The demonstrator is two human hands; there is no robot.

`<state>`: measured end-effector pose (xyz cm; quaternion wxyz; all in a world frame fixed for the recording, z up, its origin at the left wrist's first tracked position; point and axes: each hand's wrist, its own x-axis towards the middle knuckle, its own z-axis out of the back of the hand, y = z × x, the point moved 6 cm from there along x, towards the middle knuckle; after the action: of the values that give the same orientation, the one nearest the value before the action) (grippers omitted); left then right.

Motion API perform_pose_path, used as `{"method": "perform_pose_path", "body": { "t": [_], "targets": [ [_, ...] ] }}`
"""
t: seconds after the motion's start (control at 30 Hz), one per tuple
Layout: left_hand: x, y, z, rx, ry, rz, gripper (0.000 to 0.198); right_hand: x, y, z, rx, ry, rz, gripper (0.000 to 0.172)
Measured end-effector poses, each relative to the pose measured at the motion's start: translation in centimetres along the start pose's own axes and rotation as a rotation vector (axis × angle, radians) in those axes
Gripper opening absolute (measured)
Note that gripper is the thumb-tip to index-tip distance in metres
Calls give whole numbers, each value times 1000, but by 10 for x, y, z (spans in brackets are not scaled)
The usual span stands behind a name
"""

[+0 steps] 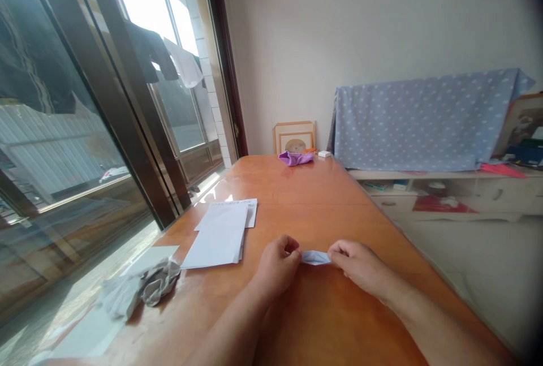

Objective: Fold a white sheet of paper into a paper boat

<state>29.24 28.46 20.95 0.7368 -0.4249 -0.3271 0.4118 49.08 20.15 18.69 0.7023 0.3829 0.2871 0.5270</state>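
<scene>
A small, pale blue folded piece of cloth (315, 257) is held at table height, just in front of the person and a little right of the table's middle. The fingers of the left hand (278, 264) curl inward and pinch its left end, while the fingers of the right hand (354, 267) lie close together and pinch its right end. The exact placing of each thumb cannot be told. Both forearms (428, 321) extend from the near edge across an orange-brown wooden table (297, 190).

Left of the left hand, a stack of white paper (216, 236) lies nearly touching a printed sheet (237, 210) on its far side. Nearer the left edge are a crumpled grey cloth (159, 282) and a flatter grey cloth (119, 296). A crumpled purple cloth (296, 158) and a small white box (324, 154) lie well apart at the far end, before a framed picture (294, 137) leaning against the wall. To the right, a polka-dot blue cloth (424, 120) is draped above a low white cabinet (445, 199). A glass door (89, 100) runs along the left side, with dark and white garments (150, 52) hanging beyond it.
</scene>
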Motion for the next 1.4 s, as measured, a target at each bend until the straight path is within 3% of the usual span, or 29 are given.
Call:
{"method": "perform_pose_path", "body": {
  "t": [0.37,0.53,0.8,1.07,1.27,1.4],
  "targets": [
    [0,0,-10,-8,-8,-31,15,2,5,0,-142,-47,49,19],
    [1,0,-10,2,9,4,15,3,6,-1,-133,-49,49,19],
    [-1,-5,-4,-66,-5,-18,6,-3,9,10,-81,-73,33,33],
    [1,-4,-4,-179,-10,2,7,-4,17,4,-50,-35,69,26],
    [4,4,-7,-292,11,52,21,-10,30,-4,-144,33,209,22],
    [5,2,-9,-395,33,68,34,-9,32,-2,-154,-3,229,35]
  ]
}}
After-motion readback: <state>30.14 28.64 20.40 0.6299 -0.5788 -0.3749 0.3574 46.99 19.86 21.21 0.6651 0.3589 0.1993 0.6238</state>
